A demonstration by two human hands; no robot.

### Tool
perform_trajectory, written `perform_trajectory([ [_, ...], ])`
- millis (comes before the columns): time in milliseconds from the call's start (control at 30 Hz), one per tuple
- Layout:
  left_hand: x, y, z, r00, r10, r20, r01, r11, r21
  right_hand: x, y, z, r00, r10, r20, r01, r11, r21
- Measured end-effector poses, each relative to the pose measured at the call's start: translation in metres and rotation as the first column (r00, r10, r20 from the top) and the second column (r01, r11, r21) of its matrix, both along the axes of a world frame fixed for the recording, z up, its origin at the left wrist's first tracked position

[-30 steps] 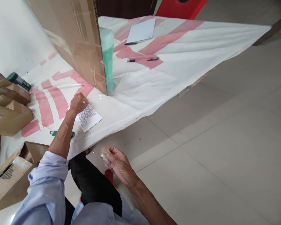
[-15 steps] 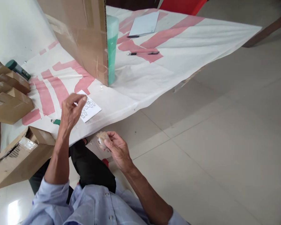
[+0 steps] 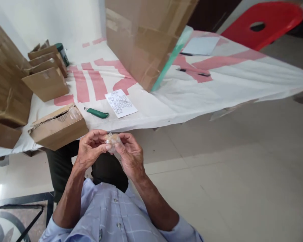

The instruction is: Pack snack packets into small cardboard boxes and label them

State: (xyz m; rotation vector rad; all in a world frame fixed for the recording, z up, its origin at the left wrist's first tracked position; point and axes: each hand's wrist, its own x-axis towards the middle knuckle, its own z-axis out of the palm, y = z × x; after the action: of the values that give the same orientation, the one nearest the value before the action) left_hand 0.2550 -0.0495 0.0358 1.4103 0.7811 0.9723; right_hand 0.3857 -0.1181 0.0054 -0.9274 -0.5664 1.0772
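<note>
A crumpled wad of clear and brownish packing tape (image 3: 112, 142) is held just in front of the table edge, above my lap. My left hand (image 3: 91, 150) pinches its left side between thumb and fingers. On the other side, my right hand (image 3: 131, 156) grips it with the thumb in front and the fingers behind. Part of the wad is hidden by my fingertips. Beyond my hands, a green utility knife (image 3: 97, 113) lies on the cloth beside a white paper (image 3: 121, 103) with small drawn shapes. A taped cardboard box (image 3: 63, 131) sits left of my left hand.
A large upright cardboard box (image 3: 148, 43) stands on the cloth-covered table (image 3: 176, 106), with a green translucent sheet (image 3: 170, 60) against it. Several cardboard pieces (image 3: 46, 82) stand at left. Pens (image 3: 193, 72) and paper (image 3: 201, 45) lie at right, near a red chair (image 3: 265, 23).
My left hand has come down from above the paper to take hold of the tape wad beside my right hand. The view has swung left, revealing the whole utility knife.
</note>
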Motion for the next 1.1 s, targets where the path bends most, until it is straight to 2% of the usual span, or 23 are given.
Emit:
perform_trajectory([
  [33, -0.009, -0.007, 0.003, 0.997, 0.078, -0.007, -0.076, 0.989, 0.127, -0.008, -0.003, 0.001, 1.000, -0.003, 0.011, 0.003, 1.000, 0.006],
  [67, -0.018, -0.013, 0.007, 0.986, 0.168, -0.022, -0.155, 0.947, 0.282, -0.015, -0.005, 0.003, 1.000, -0.007, 0.026, 0.007, 1.000, 0.014],
  [100, -0.027, -0.020, 0.011, 0.967, 0.253, -0.041, -0.209, 0.873, 0.441, -0.022, -0.008, 0.005, 0.999, -0.009, 0.044, 0.008, 1.000, 0.024],
  [167, -0.042, -0.033, 0.018, 0.932, 0.352, -0.086, -0.206, 0.712, 0.672, -0.033, -0.013, 0.009, 0.997, -0.007, 0.083, 0.003, 0.999, 0.046],
  [200, -0.049, -0.038, 0.022, 0.927, 0.359, -0.111, -0.170, 0.663, 0.729, -0.039, -0.016, 0.012, 0.994, -0.008, 0.105, 0.002, 0.998, 0.059],
  [233, -0.054, -0.043, 0.025, 0.928, 0.348, -0.132, -0.134, 0.643, 0.754, -0.043, -0.018, 0.014, 0.992, -0.012, 0.128, 0.003, 0.997, 0.072],
  [300, -0.064, -0.051, 0.031, 0.937, 0.311, -0.161, -0.091, 0.660, 0.746, -0.052, -0.024, 0.019, 0.983, -0.022, 0.184, 0.004, 0.995, 0.096],
  [400, -0.073, -0.061, 0.036, 0.949, 0.261, -0.176, -0.080, 0.740, 0.668, -0.061, -0.031, 0.025, 0.961, -0.018, 0.277, -0.022, 0.990, 0.140],
  [467, -0.078, -0.065, 0.039, 0.956, 0.238, -0.174, -0.084, 0.785, 0.614, -0.067, -0.035, 0.028, 0.945, -0.015, 0.326, -0.041, 0.985, 0.166],
  [600, -0.086, -0.074, 0.039, 0.963, 0.246, -0.108, -0.148, 0.821, 0.551, -0.075, -0.039, 0.034, 0.943, 0.034, 0.332, -0.108, 0.972, 0.207],
  [700, -0.093, -0.079, 0.034, 0.984, 0.173, 0.046, -0.178, 0.916, 0.360, -0.082, -0.041, 0.037, 0.944, 0.111, 0.309, -0.188, 0.954, 0.231],
  [800, -0.099, -0.085, 0.025, 0.963, 0.076, 0.257, -0.106, 0.988, 0.108, -0.092, -0.044, 0.039, 0.936, 0.175, 0.305, -0.260, 0.927, 0.268],
  [900, -0.106, -0.091, 0.018, 0.941, 0.072, 0.331, -0.079, 0.997, 0.007, -0.101, -0.044, 0.037, 0.938, 0.199, 0.285, -0.283, 0.913, 0.294],
  [1000, -0.117, -0.094, 0.018, 0.960, 0.161, 0.231, -0.182, 0.981, 0.072, -0.107, -0.041, 0.035, 0.951, 0.149, 0.271, -0.222, 0.939, 0.262],
  [1067, -0.127, -0.096, 0.020, 0.935, 0.320, 0.153, -0.347, 0.914, 0.209, -0.110, -0.039, 0.033, 0.957, 0.125, 0.261, -0.185, 0.959, 0.217],
  [1100, -0.132, -0.097, 0.022, 0.892, 0.431, 0.134, -0.451, 0.839, 0.304, -0.111, -0.038, 0.033, 0.959, 0.123, 0.255, -0.176, 0.964, 0.198],
])
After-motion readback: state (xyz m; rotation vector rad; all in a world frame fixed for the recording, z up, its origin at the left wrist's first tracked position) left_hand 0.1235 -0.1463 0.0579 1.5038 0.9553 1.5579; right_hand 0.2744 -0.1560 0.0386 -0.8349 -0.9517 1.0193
